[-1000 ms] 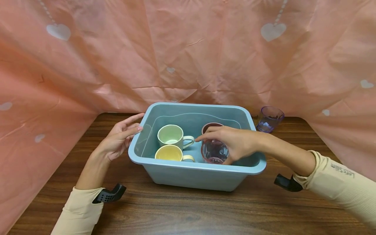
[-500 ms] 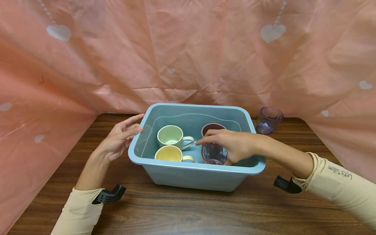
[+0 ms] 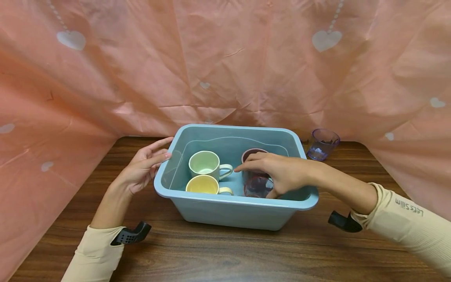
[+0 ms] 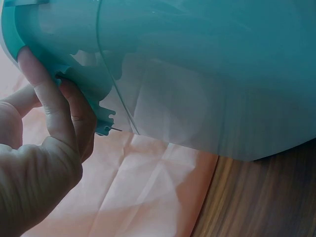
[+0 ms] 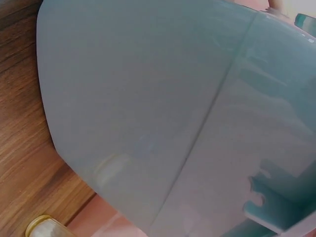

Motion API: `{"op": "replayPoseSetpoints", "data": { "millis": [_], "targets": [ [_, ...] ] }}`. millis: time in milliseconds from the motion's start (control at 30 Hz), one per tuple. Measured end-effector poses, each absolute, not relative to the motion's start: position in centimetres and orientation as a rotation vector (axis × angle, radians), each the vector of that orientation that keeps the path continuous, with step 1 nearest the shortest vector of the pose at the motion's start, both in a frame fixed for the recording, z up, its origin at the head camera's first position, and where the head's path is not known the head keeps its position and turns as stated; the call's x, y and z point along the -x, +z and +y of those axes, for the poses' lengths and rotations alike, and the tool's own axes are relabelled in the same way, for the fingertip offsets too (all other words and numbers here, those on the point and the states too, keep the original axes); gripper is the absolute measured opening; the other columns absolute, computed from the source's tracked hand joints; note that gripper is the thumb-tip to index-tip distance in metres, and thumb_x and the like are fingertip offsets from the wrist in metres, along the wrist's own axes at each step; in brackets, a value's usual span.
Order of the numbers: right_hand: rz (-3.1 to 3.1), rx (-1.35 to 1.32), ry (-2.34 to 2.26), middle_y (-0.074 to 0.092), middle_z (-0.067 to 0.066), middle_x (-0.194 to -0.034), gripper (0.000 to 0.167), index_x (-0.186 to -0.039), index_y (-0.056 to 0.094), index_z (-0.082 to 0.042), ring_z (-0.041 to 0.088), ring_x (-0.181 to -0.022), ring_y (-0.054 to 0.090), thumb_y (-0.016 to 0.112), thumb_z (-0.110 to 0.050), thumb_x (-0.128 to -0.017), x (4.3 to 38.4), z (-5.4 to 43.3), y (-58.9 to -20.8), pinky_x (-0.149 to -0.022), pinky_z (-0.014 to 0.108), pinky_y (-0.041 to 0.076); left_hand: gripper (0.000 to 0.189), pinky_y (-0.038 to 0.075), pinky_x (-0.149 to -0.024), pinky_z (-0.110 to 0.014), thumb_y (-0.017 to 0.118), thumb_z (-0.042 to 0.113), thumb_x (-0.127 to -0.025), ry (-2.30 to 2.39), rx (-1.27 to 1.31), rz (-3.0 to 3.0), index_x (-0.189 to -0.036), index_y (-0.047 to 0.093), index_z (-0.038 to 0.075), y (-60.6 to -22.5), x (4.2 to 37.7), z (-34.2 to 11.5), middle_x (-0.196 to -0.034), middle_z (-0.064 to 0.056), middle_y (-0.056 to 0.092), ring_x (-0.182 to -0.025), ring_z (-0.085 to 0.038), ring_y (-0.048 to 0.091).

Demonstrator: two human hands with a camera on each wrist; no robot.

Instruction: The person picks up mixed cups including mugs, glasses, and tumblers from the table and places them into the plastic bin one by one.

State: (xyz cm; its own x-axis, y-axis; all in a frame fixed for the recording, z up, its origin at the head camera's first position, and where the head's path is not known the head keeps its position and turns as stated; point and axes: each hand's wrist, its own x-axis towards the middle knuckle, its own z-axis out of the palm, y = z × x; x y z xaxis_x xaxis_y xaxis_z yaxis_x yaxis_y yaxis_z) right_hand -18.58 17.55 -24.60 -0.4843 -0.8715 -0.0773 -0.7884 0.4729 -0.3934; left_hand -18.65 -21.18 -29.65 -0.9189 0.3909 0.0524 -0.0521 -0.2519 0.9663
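Observation:
A light blue plastic tub [image 3: 229,213] stands on the table with cups inside. My left hand [image 3: 142,166] grips its left rim, thumb on top and fingers on the outer side; the left wrist view shows the thumb [image 4: 42,79] at the rim. My right hand [image 3: 283,172] reaches into the tub's right half, fingers spread above a clear red-rimmed glass [image 3: 258,187] that sits lower than the fingertips. Behind that hand is a dusky pink cup [image 3: 251,152], partly hidden. A pale green mug [image 3: 203,162] and a yellow mug [image 3: 202,185] stand at the left.
A clear purple-tinted glass [image 3: 323,145] stands on the wooden table [image 3: 218,254], right of the tub. Pink fabric [image 3: 225,70] with white hearts hangs behind and at the sides. The right wrist view shows mostly the tub's outer wall [image 5: 128,98].
The red-rimmed glass has sunk lower in the tub, away from my right fingers. My right hand stays nearly in place, and the left keeps its hold on the rim.

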Motion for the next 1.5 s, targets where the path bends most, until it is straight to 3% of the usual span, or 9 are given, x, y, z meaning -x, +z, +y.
{"op": "replayPoseSetpoints", "data": {
  "millis": [233,533,800,1133,1300,1500],
  "targets": [
    [2.454,1.434,-0.446,0.054,0.004,-0.147,0.088,-0.150,0.053,-0.011,0.027,-0.139,0.045,0.093,-0.011,-0.072,18.7,17.9,-24.6,-0.114,0.053,0.041,0.063,0.062,-0.069,-0.024,0.056,0.000,-0.105,2.248,-0.404,1.715,-0.160,0.025,0.001,-29.7,18.7,-21.1,-0.101,-0.008,0.067,-0.079,-0.010,0.068],
    [2.515,1.486,-0.530,0.059,0.003,-0.143,0.072,-0.147,0.056,-0.013,0.020,-0.127,0.056,0.090,-0.022,-0.084,18.8,18.9,-24.3,-0.101,0.046,0.052,0.061,0.062,-0.068,-0.024,0.056,-0.001,-0.105,2.243,-0.408,1.728,-0.159,0.027,0.002,-29.7,18.7,-21.2,-0.102,-0.008,0.066,-0.079,-0.011,0.069],
    [2.628,1.522,-0.606,0.065,0.005,-0.129,0.057,-0.139,0.064,-0.008,0.025,-0.116,0.063,0.086,-0.015,-0.087,19.1,19.9,-23.8,-0.093,0.047,0.057,0.060,0.063,-0.070,-0.025,0.055,-0.001,-0.106,2.256,-0.419,1.708,-0.159,0.026,0.000,-29.7,18.7,-21.1,-0.104,-0.009,0.069,-0.082,-0.012,0.070],
    [2.773,1.516,-0.535,0.064,0.003,-0.130,0.045,-0.135,0.067,-0.011,0.023,-0.125,0.058,0.081,-0.013,-0.092,19.6,21.3,-23.3,-0.102,0.049,0.052,0.060,0.063,-0.070,-0.026,0.054,-0.001,-0.106,2.253,-0.424,1.709,-0.159,0.026,0.000,-29.7,18.7,-21.2,-0.104,-0.009,0.069,-0.082,-0.011,0.070],
    [2.865,1.617,-0.494,0.067,0.004,-0.127,0.037,-0.132,0.069,-0.010,0.023,-0.118,0.063,0.076,-0.008,-0.095,19.7,22.1,-23.1,-0.094,0.047,0.056,0.060,0.063,-0.070,-0.025,0.054,-0.001,-0.106,2.256,-0.426,1.709,-0.159,0.026,0.000,-29.8,18.7,-21.2,-0.105,-0.010,0.068,-0.083,-0.012,0.071],
    [2.945,1.732,-0.504,0.068,0.002,-0.124,0.041,-0.129,0.071,-0.010,0.021,-0.112,0.064,0.075,0.003,-0.090,20.0,22.8,-23.1,-0.088,0.043,0.055,0.061,0.063,-0.070,-0.025,0.055,-0.001,-0.106,2.252,-0.421,1.717,-0.160,0.025,0.000,-29.8,18.7,-21.2,-0.106,-0.010,0.067,-0.084,-0.013,0.071]
  ]
}}
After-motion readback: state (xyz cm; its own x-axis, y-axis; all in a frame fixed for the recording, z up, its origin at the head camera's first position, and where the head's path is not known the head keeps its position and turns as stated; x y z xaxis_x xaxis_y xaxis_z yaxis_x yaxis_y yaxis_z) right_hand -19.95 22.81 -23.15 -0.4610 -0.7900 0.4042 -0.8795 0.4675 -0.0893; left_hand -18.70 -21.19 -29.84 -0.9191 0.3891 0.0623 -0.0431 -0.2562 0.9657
